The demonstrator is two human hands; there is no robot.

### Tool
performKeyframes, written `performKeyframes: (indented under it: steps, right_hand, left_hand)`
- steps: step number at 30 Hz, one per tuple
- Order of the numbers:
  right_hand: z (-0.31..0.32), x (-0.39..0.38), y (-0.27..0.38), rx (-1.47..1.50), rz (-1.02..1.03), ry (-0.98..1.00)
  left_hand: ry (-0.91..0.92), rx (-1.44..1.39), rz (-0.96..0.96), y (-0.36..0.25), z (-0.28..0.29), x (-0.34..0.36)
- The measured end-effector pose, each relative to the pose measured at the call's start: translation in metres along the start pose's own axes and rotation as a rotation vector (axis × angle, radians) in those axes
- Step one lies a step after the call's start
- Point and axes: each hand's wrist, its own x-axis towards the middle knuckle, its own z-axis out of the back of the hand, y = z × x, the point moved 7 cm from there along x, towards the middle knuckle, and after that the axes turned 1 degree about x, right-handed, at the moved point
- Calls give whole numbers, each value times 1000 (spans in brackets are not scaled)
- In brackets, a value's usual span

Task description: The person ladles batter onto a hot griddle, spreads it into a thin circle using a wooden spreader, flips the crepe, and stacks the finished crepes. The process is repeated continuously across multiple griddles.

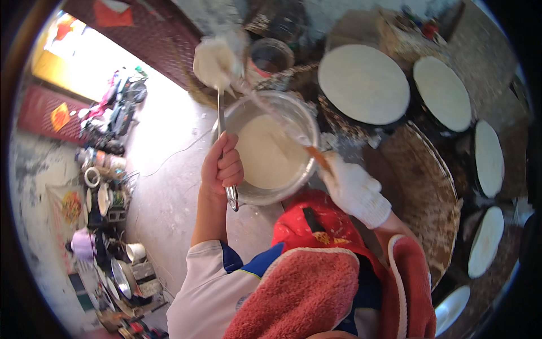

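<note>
My bare left hand (221, 162) is closed round the metal handle of a ladle (213, 61), whose bowl is up and coated in pale batter. In a white glove, my right hand (355, 189) grips a long tool with an orange-brown handle (319, 159). Its pale blade or shaft reaches toward the ladle's bowl, smeared by motion, so its exact kind is unclear. Below both tools stands a metal pot (312, 127) holding creamy batter (268, 152). To the right, a large pale flatbread (364, 85) lies on a dark round griddle.
Several more griddles curve round the right side, with a second flatbread (443, 93) on one. A brown round surface (418, 186) lies beside my right arm. Behind the pot stands a bucket (271, 55). A thin cable (175, 152) crosses the floor at left.
</note>
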Motion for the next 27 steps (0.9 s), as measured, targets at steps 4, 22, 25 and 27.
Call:
performKeyframes:
  steps: [4,22,25,27]
  right_hand:
    - [29,-15,12,-128,315,-490]
    - [20,-288,-173,229,-317,-828]
    - [1,-359,-181,223,-476,-974]
    - [-17,-414,-185,304,-575,-1083]
  left_hand:
    - [-400,645,-175,-40,-17,-30]
    - [-417,-25,708,211,7,8]
    - [-445,-116,942,287,12,31]
    - [-388,-209,1090,331,-1,39]
